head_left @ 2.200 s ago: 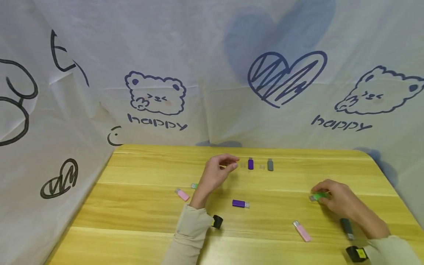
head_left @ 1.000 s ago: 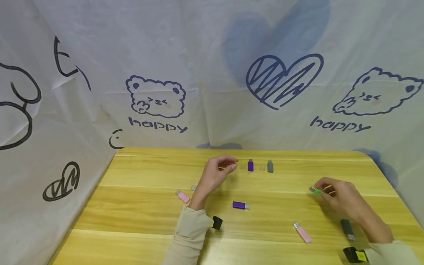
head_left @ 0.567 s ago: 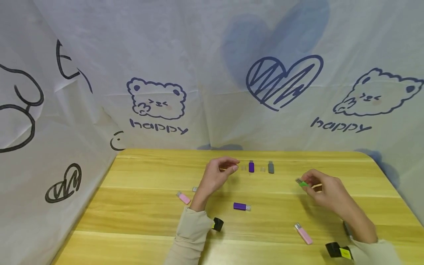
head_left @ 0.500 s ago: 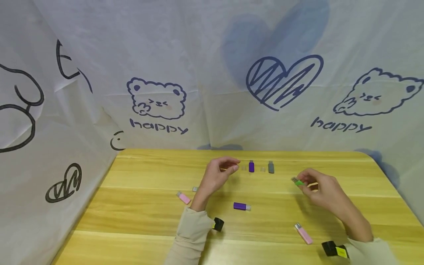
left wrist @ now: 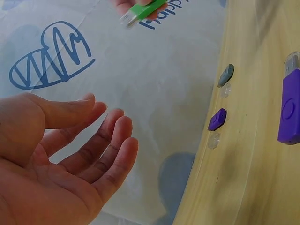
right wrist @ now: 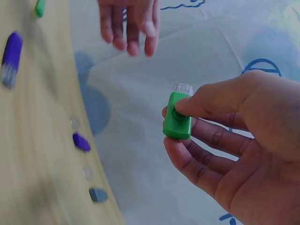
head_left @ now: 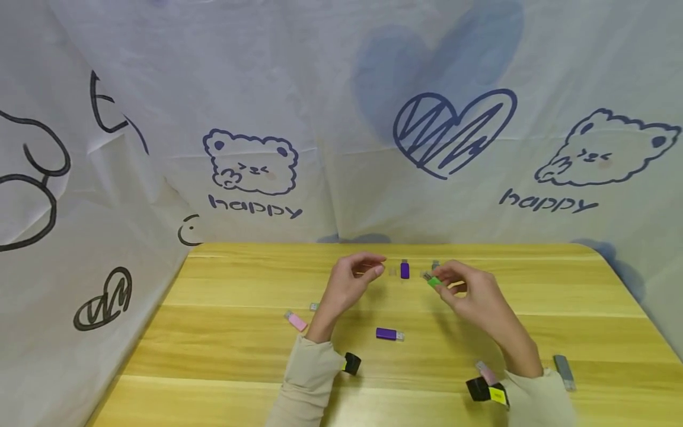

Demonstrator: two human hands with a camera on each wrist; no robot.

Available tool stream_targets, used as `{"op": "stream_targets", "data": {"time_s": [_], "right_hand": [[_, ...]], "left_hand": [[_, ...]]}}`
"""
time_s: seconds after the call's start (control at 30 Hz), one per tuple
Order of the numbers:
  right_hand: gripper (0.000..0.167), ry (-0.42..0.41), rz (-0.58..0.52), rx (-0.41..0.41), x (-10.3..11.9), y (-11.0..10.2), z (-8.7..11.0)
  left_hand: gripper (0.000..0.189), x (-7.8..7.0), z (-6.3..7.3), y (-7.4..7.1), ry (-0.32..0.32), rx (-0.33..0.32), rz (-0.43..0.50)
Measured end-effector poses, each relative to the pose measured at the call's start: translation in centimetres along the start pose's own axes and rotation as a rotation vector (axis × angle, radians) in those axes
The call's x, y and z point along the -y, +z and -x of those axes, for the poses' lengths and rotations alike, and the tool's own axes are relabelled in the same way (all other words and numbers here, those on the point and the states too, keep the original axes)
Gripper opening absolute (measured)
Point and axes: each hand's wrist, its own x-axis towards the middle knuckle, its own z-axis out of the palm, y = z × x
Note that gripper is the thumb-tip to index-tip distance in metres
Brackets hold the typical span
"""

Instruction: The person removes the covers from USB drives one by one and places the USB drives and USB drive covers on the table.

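since the earlier frame, the right hand (head_left: 475,293) has carried the green usb stick (head_left: 434,283) leftward over the desk (head_left: 235,367), nearer the left hand (head_left: 348,281); so carrying seems well advanced. right thumb and fingers are clamped on its body, plug end free beyond them; left thumb and fingers stand apart, empty.

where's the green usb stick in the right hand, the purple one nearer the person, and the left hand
Held green USB stick (right wrist: 177,126), right wrist view: lower part of its green body.
Nearer purple USB stick (head_left: 386,334), head view: middle of its purple body.
Left hand (head_left: 346,281), head view: middle of the hand.
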Motion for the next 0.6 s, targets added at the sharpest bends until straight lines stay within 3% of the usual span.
{"op": "stream_targets", "data": {"time_s": [0.27,0.6], "right_hand": [[0.021,0.043,-0.062,-0.042,1.3,1.2,-1.1],[0.019,0.038,-0.118,-0.060,1.5,2.2,-1.5]], "left_hand": [[0.019,0.2,-0.1,0.2,0.029,0.003,0.029],[0.017,-0.1,-0.1,0.2,0.022,0.015,0.063]]}}
